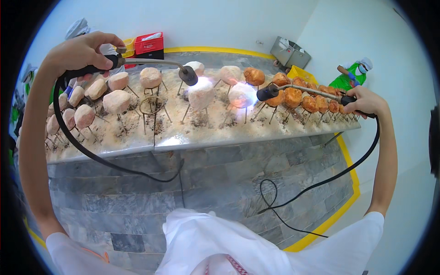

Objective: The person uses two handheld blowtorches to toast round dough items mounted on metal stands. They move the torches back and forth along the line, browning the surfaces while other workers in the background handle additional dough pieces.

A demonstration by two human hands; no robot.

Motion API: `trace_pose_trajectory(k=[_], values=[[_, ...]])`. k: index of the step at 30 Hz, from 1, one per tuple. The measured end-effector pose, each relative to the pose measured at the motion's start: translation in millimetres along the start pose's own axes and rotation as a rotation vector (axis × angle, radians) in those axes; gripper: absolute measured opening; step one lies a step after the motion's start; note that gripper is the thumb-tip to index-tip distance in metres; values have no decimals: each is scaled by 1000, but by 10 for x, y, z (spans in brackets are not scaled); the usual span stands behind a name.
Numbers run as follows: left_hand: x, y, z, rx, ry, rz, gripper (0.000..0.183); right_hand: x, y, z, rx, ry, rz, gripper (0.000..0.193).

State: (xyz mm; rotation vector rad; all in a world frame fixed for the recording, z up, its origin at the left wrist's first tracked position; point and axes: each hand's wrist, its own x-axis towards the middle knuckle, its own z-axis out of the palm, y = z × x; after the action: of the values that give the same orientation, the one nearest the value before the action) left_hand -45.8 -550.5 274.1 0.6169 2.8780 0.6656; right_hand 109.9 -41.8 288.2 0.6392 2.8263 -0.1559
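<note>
My left hand (82,55) is closed round the black handle of a gas torch (156,61), its thumb and forefinger by the brass knob. The black nozzle points down at a large pale lump (201,96), whose top glows bluish-white. In my right hand (366,101) is a second gas torch (307,88). Its nozzle faces left, and blue-violet flame meets the side of another pale lump (241,96). Both lumps rest on thin metal stands. Browned lumps (293,97) stand to the right, and pale pinkish ones (117,101) to the left; what they are made of I cannot tell.
The long table (206,140) has a stained, scorched top, with an unloaded ring stand (151,106) on it. Black hoses (332,178) trail from both torches to the floor. Beyond are a red crate (149,42), a metal bin (291,52) and a person in a green apron (350,79).
</note>
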Motion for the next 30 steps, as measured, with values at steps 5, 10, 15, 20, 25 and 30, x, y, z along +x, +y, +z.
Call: trace_pose_trajectory(k=[5, 10, 15, 20, 25, 30], values=[[70, -443, -85, -8, -16, 63, 52, -371, -470, 196, 72, 16, 25, 18], [187, -907, -310, 43, -45, 208, 52, -538, -1055, 249, 69, 36, 102, 19], [224, -1168, -488, -5, -57, 285, 51, -680, -1629, 273, -29, 111, 168, 19], [279, -1291, -667, 37, -94, 346, 49, -838, -2021, 395, -389, 267, 264, 33], [255, -1259, -705, 2, -129, 358, 49, -843, -1903, 499, -613, 426, 287, 36], [344, -1196, -617, 91, -158, 367, 50, -1011, -1913, 585, -578, 434, 275, 37]])
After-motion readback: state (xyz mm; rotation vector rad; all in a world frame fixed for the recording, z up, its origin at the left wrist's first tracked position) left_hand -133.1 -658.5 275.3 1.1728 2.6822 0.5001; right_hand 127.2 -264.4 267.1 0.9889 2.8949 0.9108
